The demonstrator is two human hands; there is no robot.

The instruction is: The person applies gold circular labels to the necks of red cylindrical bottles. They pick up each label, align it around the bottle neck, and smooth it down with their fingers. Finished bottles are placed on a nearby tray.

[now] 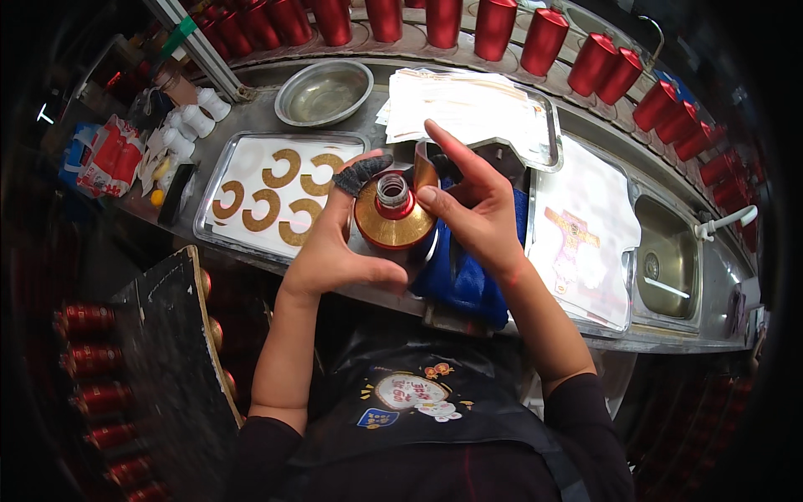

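Note:
A bottle with a gold shoulder (391, 230), a red neck ring and a clear threaded mouth is held in front of me, its mouth facing up toward me. My left hand (328, 255) curves round its left side, with a dark sleeve over one finger. My right hand (478, 213) pinches a curled gold-brown strip (425, 173) between thumb and a finger, at the right edge of the shoulder. Its index finger points up and away. Beneath the bottle and right hand lies a blue cloth (460, 289). The bottle's lower body is mostly hidden.
A tray (209, 205) of gold C-shaped pieces lies left, a metal bowl (324, 94) behind it. White sheets (464, 109) fill another tray; a patterned sheet (573, 251) lies right, near a sink (667, 259). Red bottles (495, 29) line the back; white containers (196, 121) stand far left.

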